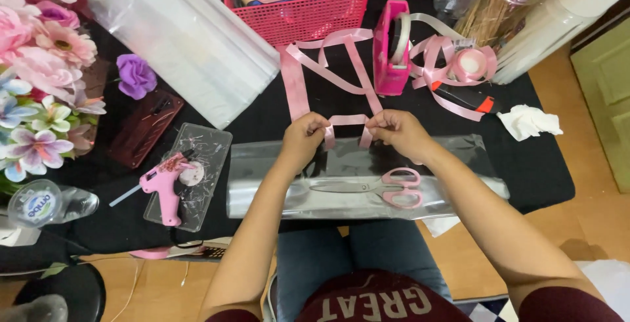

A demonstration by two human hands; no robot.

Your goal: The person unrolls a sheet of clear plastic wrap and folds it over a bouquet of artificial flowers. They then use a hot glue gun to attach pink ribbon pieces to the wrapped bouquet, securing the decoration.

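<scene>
Far left: artificial flowers [39, 66], purple fabric rose [136, 74], then a pink glue gun [161, 184] lying on a clear plastic tray [213, 139] on the black desk [538, 164]. Centre: left hand [303, 139] and right hand [400, 131] are level with each other, each grip pinched together on 1 end of a short bent span of pink ribbon [348, 122]. The ribbon's long axis runs left-right between the 2 hands, so neither hand is nearer; its tail trails up and away toward the pink basket [298, 13]. Just below the hands: clear cellophane sheet [262, 184] with pink-handled scissors [387, 187] resting on it, blades pointing left. Right of centre: pink tape dispenser [392, 46], ribbon spool [471, 63], crumpled white tissue [528, 122].
</scene>
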